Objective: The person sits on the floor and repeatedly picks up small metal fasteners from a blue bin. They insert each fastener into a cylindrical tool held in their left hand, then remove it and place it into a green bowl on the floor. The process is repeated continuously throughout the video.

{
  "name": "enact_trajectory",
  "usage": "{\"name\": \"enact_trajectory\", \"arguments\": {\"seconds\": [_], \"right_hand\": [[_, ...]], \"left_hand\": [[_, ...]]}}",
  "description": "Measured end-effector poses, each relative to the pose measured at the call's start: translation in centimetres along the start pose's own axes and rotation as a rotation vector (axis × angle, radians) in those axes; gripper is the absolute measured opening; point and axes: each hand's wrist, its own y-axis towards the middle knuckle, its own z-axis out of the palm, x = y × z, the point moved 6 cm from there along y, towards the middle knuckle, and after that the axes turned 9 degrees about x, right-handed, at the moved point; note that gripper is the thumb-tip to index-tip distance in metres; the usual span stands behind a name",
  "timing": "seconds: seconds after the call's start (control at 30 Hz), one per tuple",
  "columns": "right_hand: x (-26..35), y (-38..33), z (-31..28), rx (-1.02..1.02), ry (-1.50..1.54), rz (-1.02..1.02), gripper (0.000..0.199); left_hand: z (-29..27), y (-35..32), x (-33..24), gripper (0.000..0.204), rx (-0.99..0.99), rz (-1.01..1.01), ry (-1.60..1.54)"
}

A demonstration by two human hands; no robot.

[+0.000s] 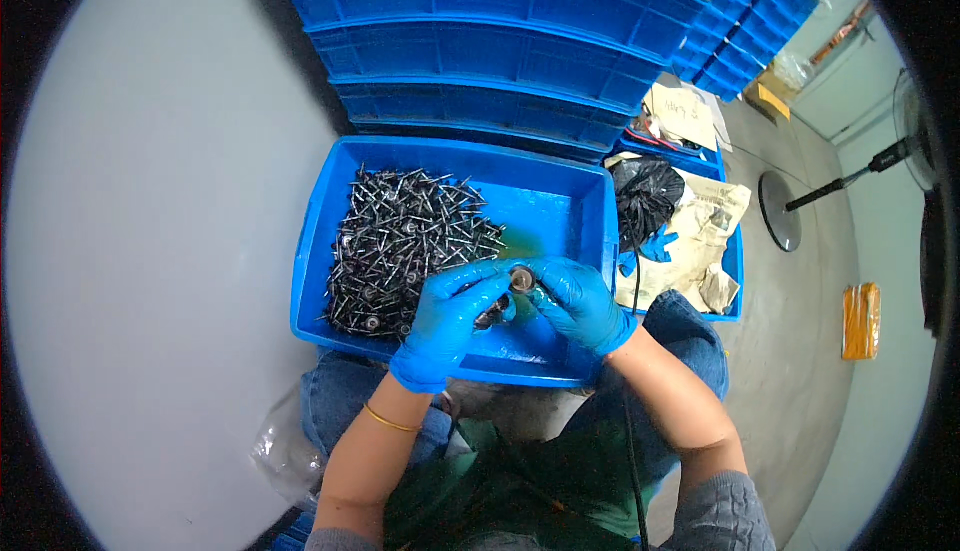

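Between left hand [448,313] and right hand [580,301], a round piece [522,279] is partly hidden

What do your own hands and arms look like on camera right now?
The left hand and right hand wear glossy blue gloves reaching the wrists. A thin gold-coloured bangle circles the left forearm, and grey knitted sleeves show at the lower edge.
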Motion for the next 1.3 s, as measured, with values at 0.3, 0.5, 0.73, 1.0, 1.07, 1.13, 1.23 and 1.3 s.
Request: {"name": "enact_trajectory", "arguments": {"seconds": [0.3,0.5,0.73,1.0,1.07,1.13,1.23,1.3], "right_hand": [[-0.6,-0.6,-0.4,-0.066,0.049,-0.034,0.021],[-1.0,-0.1,-0.5,0.127,-0.018,0.05,0.018],[-3.5,2.1,1.7,-0.111,0.798,0.482,0.018],[-14.1,9.2,11.5,-0.05,0.935,0.64,0.024],[-16.4,11.1,13.4,0.052,0.373,0.567,0.025],[-17.8,12.4,14.8,0.107,-0.076,0.525,0.026],[-17.2,14.0,16.6,0.244,-0.223,0.601,0.026],[-17.6,13.9,17.0,0.192,-0.223,0.552,0.024]], "left_hand": [[1.0,0.3,-0.7,0.023,-0.037,0.104,0.189],[-0.2,0.6,0.1,0.019,-0.187,0.18,0.283],[-0.2,0.6,3.6,0.013,-0.182,0.024,-0.241],[-9.3,-0.4,-0.5,0.011,-0.556,0.22,-0.735],[-10.0,-1.8,-3.1,0.013,-0.563,0.36,-0.6],[-10.7,-2.3,-3.1,0.029,-0.484,0.361,-0.614],[-11.4,-3.1,-3.5,0.023,-0.54,0.395,-0.603],[-11.2,-3.0,-3.4,0.02,-0.571,0.393,-0.598]]}}
